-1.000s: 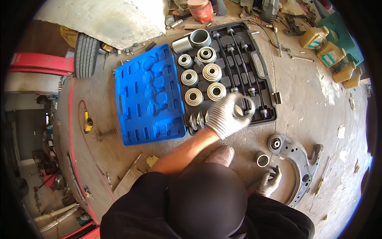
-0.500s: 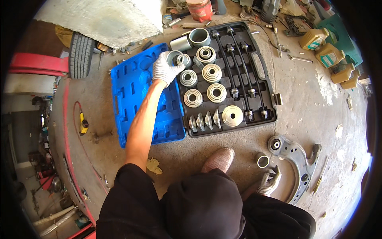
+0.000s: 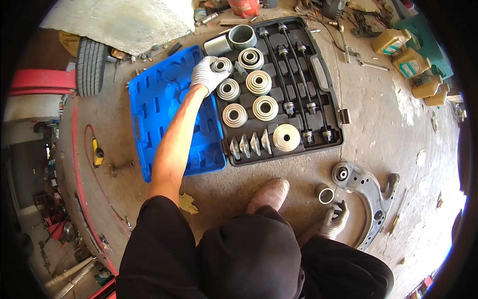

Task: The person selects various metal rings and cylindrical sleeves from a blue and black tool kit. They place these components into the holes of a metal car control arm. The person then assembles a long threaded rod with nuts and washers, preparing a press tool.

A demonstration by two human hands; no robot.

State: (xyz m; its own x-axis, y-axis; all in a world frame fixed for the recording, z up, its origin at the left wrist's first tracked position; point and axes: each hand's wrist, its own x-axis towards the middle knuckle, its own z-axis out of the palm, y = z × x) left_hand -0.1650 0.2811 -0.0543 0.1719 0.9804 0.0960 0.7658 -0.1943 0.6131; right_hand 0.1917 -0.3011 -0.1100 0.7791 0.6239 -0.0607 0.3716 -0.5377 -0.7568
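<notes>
Over 1 black case (image 3: 318,148) bearing 4 edge-on discs (image 3: 255,143), the left hand (image 3: 207,75) clasps 1 ring stack (image 3: 225,62); the right hand (image 3: 333,224) gapes.

A round, black rubber tyre (image 3: 90,67) stood at ten o'clock, boxy tan plastic jugs (image 3: 411,62) at two and a rounded red container (image 3: 244,6) at twelve; a slim yellow-and-black tool (image 3: 97,153) lay at nine.

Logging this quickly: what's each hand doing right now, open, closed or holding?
Left hand: at the stepped ring stack; whether its grip is closed can't be told.
Right hand: loosely open, nothing visible in it.
</notes>
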